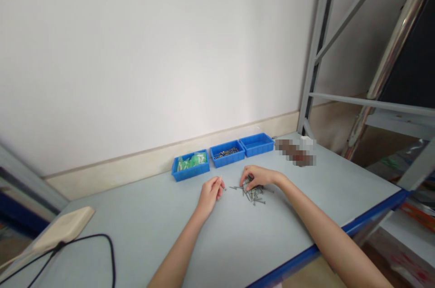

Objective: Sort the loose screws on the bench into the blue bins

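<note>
My left hand [210, 194] is closed just above the grey tabletop, to the left of a loose pile of screws [257, 197]. What looks like the end of a screw [225, 189] shows at its fingertips; the rest is hidden by the fingers. Over the pile, my right hand [257, 177] reaches down with thumb and fingers curled around some of the long grey screws. A few loose screws stick out toward my left hand.
Behind the hands stand a blue bin [190, 172] with green-and-clear bags, a blue bin [228, 160] of screws, and a third blue bin [257, 148]. Left is a beige flat box [70, 229] with a black cable [111, 252]. A metal frame [311, 84] rises at right.
</note>
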`<state>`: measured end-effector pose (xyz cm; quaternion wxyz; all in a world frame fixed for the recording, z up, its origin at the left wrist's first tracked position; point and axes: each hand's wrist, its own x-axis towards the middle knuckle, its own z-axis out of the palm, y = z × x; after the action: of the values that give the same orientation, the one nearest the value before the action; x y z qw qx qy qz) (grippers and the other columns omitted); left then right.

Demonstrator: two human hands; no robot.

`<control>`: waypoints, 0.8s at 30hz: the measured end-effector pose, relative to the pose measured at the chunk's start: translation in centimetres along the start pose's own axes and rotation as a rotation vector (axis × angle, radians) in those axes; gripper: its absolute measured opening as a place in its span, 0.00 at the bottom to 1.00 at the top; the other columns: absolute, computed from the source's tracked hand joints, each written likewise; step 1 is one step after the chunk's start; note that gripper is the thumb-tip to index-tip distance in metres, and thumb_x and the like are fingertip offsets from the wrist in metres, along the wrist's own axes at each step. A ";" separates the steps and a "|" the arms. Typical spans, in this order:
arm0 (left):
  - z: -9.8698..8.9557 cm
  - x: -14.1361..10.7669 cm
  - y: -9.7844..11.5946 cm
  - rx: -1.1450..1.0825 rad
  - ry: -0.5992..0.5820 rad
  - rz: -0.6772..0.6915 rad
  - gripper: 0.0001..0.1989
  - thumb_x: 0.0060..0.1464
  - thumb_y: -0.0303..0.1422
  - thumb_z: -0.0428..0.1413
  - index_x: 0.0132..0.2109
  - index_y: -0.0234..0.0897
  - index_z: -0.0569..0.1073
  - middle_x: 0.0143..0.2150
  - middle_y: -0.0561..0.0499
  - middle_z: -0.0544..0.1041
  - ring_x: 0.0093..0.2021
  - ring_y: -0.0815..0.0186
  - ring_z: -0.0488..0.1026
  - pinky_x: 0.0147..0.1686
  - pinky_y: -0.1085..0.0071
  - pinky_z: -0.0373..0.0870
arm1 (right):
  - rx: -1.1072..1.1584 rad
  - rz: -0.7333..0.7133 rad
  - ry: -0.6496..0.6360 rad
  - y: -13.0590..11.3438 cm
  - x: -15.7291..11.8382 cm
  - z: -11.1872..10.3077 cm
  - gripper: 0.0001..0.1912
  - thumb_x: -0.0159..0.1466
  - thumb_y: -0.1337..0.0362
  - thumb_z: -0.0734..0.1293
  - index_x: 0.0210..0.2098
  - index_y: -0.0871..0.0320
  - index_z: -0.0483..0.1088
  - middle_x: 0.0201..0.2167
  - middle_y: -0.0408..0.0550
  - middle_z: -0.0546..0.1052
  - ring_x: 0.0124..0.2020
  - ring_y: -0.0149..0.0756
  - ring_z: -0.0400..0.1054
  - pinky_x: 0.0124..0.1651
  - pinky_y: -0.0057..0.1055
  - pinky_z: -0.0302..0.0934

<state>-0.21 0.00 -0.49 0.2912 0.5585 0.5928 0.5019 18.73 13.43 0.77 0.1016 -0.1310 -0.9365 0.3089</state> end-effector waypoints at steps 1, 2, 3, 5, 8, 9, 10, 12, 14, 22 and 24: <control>0.0 -0.1 0.2 0.001 0.006 -0.001 0.23 0.51 0.51 0.46 0.24 0.35 0.66 0.13 0.58 0.61 0.14 0.73 0.58 0.18 0.76 0.54 | -0.018 -0.004 0.014 0.2 0.1 0.2 0.11 0.49 0.63 0.72 0.33 0.58 0.77 0.30 0.46 0.75 0.34 0.34 0.64 0.35 0.25 0.55; 0.0 -0.1 0.4 0.003 0.012 -0.003 0.23 0.51 0.51 0.46 0.24 0.35 0.66 0.13 0.58 0.61 0.15 0.72 0.58 0.18 0.76 0.54 | -0.026 -0.004 0.032 0.3 0.3 0.4 0.09 0.49 0.64 0.71 0.32 0.58 0.77 0.30 0.47 0.75 0.34 0.34 0.64 0.35 0.25 0.55; 0.0 -0.2 0.5 0.005 0.016 -0.005 0.23 0.51 0.51 0.46 0.24 0.35 0.66 0.13 0.58 0.61 0.15 0.72 0.58 0.18 0.76 0.55 | -0.026 0.000 0.047 0.5 0.5 0.5 0.08 0.50 0.65 0.71 0.30 0.59 0.77 0.29 0.47 0.75 0.33 0.33 0.64 0.35 0.25 0.55; 0.0 -0.3 0.7 0.011 0.016 -0.006 0.23 0.51 0.51 0.46 0.24 0.35 0.66 0.13 0.58 0.61 0.14 0.72 0.58 0.18 0.76 0.54 | -0.011 0.017 0.061 0.8 0.9 0.8 0.06 0.50 0.66 0.71 0.28 0.59 0.77 0.28 0.46 0.75 0.31 0.33 0.65 0.34 0.25 0.55; 0.0 -0.3 0.8 0.030 0.007 0.001 0.22 0.52 0.49 0.46 0.25 0.35 0.66 0.13 0.58 0.61 0.14 0.73 0.58 0.19 0.76 0.55 | -0.009 0.050 0.090 0.8 0.9 1.0 0.04 0.50 0.67 0.70 0.27 0.60 0.76 0.27 0.45 0.75 0.30 0.32 0.65 0.33 0.24 0.55; 0.1 -0.3 0.8 0.036 0.003 0.005 0.22 0.52 0.49 0.46 0.25 0.35 0.66 0.13 0.58 0.61 0.15 0.73 0.58 0.19 0.76 0.55 | -0.016 0.055 0.107 0.7 0.8 1.1 0.04 0.50 0.67 0.70 0.27 0.60 0.76 0.27 0.45 0.75 0.30 0.32 0.66 0.33 0.24 0.55; 0.1 -0.3 0.7 0.041 -0.001 0.009 0.22 0.53 0.48 0.46 0.25 0.35 0.66 0.13 0.57 0.61 0.15 0.73 0.58 0.19 0.76 0.55 | -0.023 0.055 0.123 0.5 0.7 1.1 0.04 0.50 0.68 0.70 0.27 0.59 0.76 0.27 0.45 0.75 0.30 0.32 0.66 0.34 0.24 0.55; 0.1 -0.3 0.6 0.049 -0.006 0.011 0.21 0.53 0.48 0.45 0.25 0.34 0.66 0.13 0.57 0.61 0.15 0.73 0.58 0.19 0.76 0.55 | -0.025 0.051 0.138 0.1 0.6 1.1 0.03 0.51 0.68 0.69 0.27 0.60 0.76 0.27 0.45 0.75 0.30 0.31 0.66 0.34 0.24 0.55; 0.1 -0.3 0.6 0.055 -0.010 0.014 0.21 0.53 0.47 0.45 0.25 0.35 0.66 0.13 0.57 0.61 0.15 0.73 0.58 0.19 0.76 0.55 | -0.006 0.059 0.149 -0.4 0.7 1.1 0.03 0.52 0.68 0.69 0.27 0.60 0.75 0.26 0.45 0.75 0.29 0.31 0.66 0.33 0.24 0.55; 0.2 -0.6 0.9 0.083 -0.048 0.029 0.16 0.52 0.45 0.49 0.32 0.35 0.67 0.15 0.58 0.64 0.16 0.72 0.59 0.19 0.76 0.56 | 0.164 0.036 0.314 -3.0 1.1 1.8 0.07 0.56 0.63 0.66 0.30 0.60 0.74 0.29 0.44 0.77 0.30 0.31 0.66 0.34 0.25 0.56; 0.3 -0.6 1.0 0.079 -0.064 0.016 0.15 0.51 0.44 0.50 0.29 0.35 0.67 0.15 0.58 0.63 0.16 0.73 0.59 0.19 0.77 0.56 | 0.148 0.025 0.329 -3.5 1.1 2.0 0.07 0.56 0.62 0.66 0.30 0.59 0.74 0.29 0.44 0.77 0.29 0.31 0.66 0.33 0.25 0.55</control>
<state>0.52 -0.61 0.20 0.2838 0.5901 0.5979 0.4623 16.51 9.99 1.46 0.2588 -0.1837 -0.8803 0.3527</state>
